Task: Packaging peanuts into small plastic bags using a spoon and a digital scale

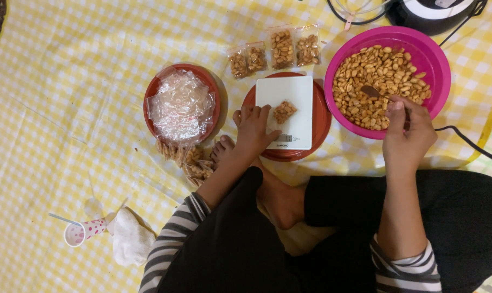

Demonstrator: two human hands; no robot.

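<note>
1. The person sits cross-legged on a yellow checked cloth [50,97] spread over the floor. The right hand [406,135] is closed around a spoon [371,91], its bowl dipped into the peanuts [376,70] in the big pink bowl [438,51] near the cloth's far right edge.
2. The left hand [252,130] rests flat with fingers loosely spread on the near-left corner of the white kitchen scale [294,89], gripping nothing. A small bag of peanuts [284,111] sits on the scale, just beside the fingertips.
3. The scale stands on an upturned red plate [324,122], so it looks a bit perched. Probably best to take that left hand's weight off the platform when reading the display, or the number will be off.
4. Small scoops seem the way to go here, tipped low over the bag so nothing rolls away.
5. Four filled bags [273,54] are lined up beyond the scale. A red plate of empty clear bags [181,106] sits left of it, with more packed ones [189,160] near the foot.
6. A dotted paper cup [83,232] and a white rag [129,239] lie toward the near left edge.
</note>
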